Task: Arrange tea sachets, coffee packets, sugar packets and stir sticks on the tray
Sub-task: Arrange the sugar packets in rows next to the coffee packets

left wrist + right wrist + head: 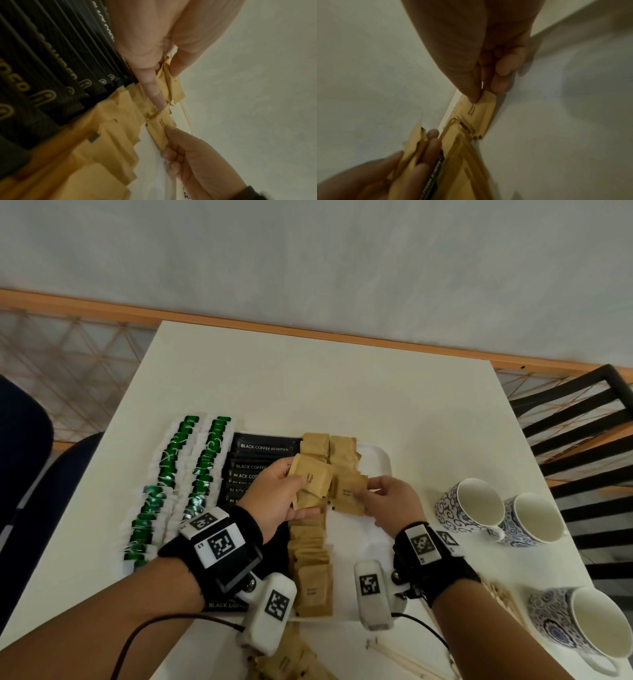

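1. Your left hand (274, 494) is above the middle of the white tray (375, 455), its fingers and thumb curled round a small fan of brown sugar packets (313, 484), held clear of the tray.
2. Your right hand (390, 501) is just to the right of it, thumb and fingertips pinching a single brown sugar packet (349, 496) by its right edge. Its left edge reaches the packets in your left hand; the wrist views show that edge close against the row below, but whether it touches cannot be told.
3. A column of overlapping brown sugar packets (313, 573) runs down the tray toward you, with more brown packets (330, 448) at its far end in two short columns.
4. Left of these lie the black coffee packets (262, 448), stacked in an overlapping row and partly hidden under your left hand and wrist.
5. Further left, two rows of tea sachets (176, 474) with green tags run along the tray's left side.
6. Loose brown packets (287, 662) and pale wooden stir sticks (404, 657) lie on the white counter (308, 378) near its front edge, off the tray.
7. Three blue-patterned mugs (469, 506) stand on the counter to the right, well apart from the tray.
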Tool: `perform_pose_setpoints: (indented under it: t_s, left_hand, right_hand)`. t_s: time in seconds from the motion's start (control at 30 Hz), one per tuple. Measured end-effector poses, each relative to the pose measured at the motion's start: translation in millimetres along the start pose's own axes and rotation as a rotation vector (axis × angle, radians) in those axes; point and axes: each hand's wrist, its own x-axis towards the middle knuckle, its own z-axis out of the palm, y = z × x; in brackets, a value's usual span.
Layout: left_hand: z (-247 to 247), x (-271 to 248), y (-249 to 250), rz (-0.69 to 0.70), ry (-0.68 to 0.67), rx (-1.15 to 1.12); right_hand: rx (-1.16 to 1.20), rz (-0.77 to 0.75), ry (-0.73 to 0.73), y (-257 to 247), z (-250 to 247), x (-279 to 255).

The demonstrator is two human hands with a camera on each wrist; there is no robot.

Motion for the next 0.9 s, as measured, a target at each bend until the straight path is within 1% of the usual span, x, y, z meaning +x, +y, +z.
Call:
perform_pose_setpoints:
  t_s: [0.13,0.37,0.47,0.53,0.57,0.63,0.7,0.73,0.8,0.9]
  left_hand:
    - [-4.2,1.6,-2.0,0.031,0.053,0.002]
    - [-7.7,-0.2,-1.3,0.048,0.085,0.016]
    - [-6.0,-2.6,-1.1,0.062,0.073,0.039]
    - [-3.9,-3.9,-2.3,0.070,0.067,0.064]
    - [-2.8,-4.3,-3.4,0.073,0.065,0.079]
    - [-0.3,-5.3,-5.3,0.080,0.057,0.117]
    - [3.0,-6.1,-6.1,0.081,0.043,0.137]
    - [4.3,-6.4,-6.1,0.080,0.034,0.134]
    - [6.5,-7.1,-5.7,0.078,0.021,0.115]
    - [5.1,-6.2,-4.1,0.078,0.046,0.088]
  right_hand:
    - [-0.092,0.005,0.011,-3.7,4.7,4.3]
    - [-0.080,0.013,-0.004,-6.1,7.5,6.4]
    - [-0.048,-0.051,0.043,-8.9,5.6,-0.2]
    - [0.047,-0.121,0.056,-15.4,4.5,-6.1]
    - [0.093,-0.151,0.031,-19.8,4.4,-9.1]
    - [0.129,-0.180,-0.081,-27.7,4.9,-14.1]
    - [0.091,-0.188,-0.198,-32.9,4.3,-17.1]
    - [0.066,-0.187,-0.232,-34.0,3.4,-17.6]
    - [0.076,-0.160,-0.249,-32.3,-0.9,-17.9]
    - [0.173,-0.063,-0.224,-22.9,-8.9,-19.1]
